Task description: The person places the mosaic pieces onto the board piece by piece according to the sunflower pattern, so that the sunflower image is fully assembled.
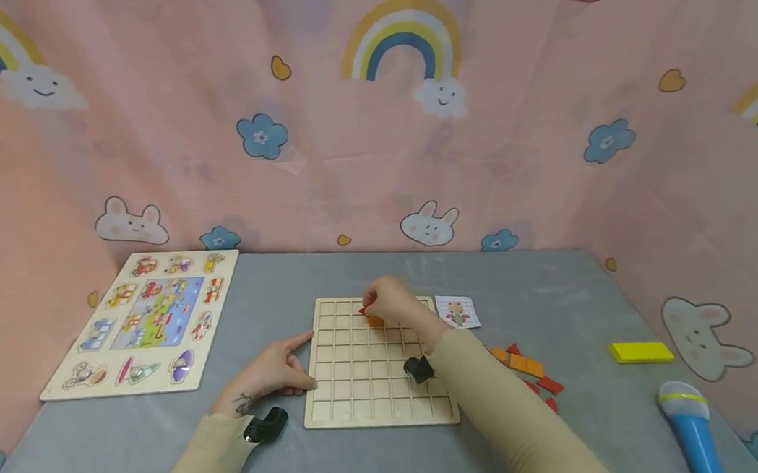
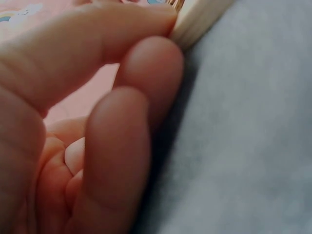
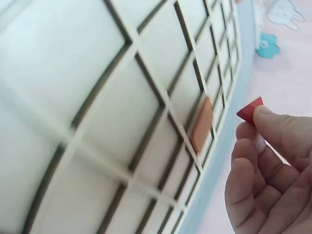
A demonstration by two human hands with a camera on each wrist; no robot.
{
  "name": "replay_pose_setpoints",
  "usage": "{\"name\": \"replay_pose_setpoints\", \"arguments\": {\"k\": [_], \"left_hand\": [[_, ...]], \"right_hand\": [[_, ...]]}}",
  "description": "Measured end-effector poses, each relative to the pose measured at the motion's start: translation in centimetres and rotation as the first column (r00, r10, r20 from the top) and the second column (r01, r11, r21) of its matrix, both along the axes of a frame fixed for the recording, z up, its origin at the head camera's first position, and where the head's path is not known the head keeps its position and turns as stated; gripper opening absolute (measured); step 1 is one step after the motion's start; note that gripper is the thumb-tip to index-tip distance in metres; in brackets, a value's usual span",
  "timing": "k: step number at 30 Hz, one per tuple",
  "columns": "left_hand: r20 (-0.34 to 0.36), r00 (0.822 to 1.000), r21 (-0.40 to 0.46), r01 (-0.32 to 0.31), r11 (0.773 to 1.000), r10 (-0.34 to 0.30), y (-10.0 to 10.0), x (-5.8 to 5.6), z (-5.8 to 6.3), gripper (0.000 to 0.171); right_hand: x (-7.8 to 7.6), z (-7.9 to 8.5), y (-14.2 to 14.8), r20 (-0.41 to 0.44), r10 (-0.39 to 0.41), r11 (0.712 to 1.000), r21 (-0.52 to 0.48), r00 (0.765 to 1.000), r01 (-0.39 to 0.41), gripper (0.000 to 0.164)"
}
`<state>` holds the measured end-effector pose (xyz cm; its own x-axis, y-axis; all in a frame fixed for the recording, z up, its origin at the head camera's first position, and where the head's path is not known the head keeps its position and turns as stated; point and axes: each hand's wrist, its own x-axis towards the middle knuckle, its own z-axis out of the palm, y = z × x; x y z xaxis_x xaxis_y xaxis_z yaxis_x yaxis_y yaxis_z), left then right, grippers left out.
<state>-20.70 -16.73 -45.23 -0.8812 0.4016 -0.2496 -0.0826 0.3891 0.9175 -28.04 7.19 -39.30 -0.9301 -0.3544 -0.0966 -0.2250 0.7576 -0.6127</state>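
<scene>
1 red triangle (image 3: 251, 110) is hanging in the pinch of the R hand (image 1: 392, 304), whose thumb & fingertips are closing firmly on just that pc. In the R wrist view we're seeing its tip jutting past the fingers. In the head view the triangle is hovering nr the far edge of the wooden grid board (image 1: 357, 413), just L of 1 orange square (image 1: 375, 323) that's sitting on the grid. The L hand (image 1: 267, 377) isn't gripping anything: we're seeing its index finger lying straight & touching the board's L edge, w/ the thumb touching that same side nearer us. Just beside the board's far R corner, a pattern card (image 1: 458, 311) is lying on the grey table (image 1: 539, 292). Loose orange pcs (image 1: 525, 366) & loose red pcs (image 1: 549, 384) are lying nr the R sleeve (image 1: 506, 402). Farther R we're spotting a yellow block (image 1: 642, 353) & a blue mic (image 1: 696, 434); at far L a picture puzzle (image 1: 128, 389) is lying flat. Behind, a pink curtain (image 1: 510, 33) is hanging.
</scene>
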Motion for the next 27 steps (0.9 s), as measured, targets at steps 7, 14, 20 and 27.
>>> {"name": "replay_pose_setpoints", "arguments": {"k": [7,14,20,27], "left_hand": [[-0.009,1.000,0.005,0.013,1.000,-0.013,0.1,-0.1,0.1,0.095],[-0.015,1.000,0.010,0.015,1.000,-0.014,0.2,-0.1,0.2,0.095],[-0.013,1.000,0.004,0.011,1.000,-0.011,0.1,-0.1,0.2,0.096],[-0.011,1.000,0.002,0.008,1.000,-0.008,0.1,-0.1,0.1,0.096]], "right_hand": [[-0.3,-0.6,-1.6,0.043,0.008,0.998,0.059,0.999,-0.010,0.008],[-0.4,-0.8,-2.0,0.014,0.026,0.987,0.157,1.000,-0.028,0.008],[-0.5,-1.1,-2.2,0.003,0.023,0.983,0.182,1.000,-0.023,0.010],[-0.6,-1.3,-2.3,0.001,0.015,0.980,0.201,1.000,-0.014,0.007]]}}
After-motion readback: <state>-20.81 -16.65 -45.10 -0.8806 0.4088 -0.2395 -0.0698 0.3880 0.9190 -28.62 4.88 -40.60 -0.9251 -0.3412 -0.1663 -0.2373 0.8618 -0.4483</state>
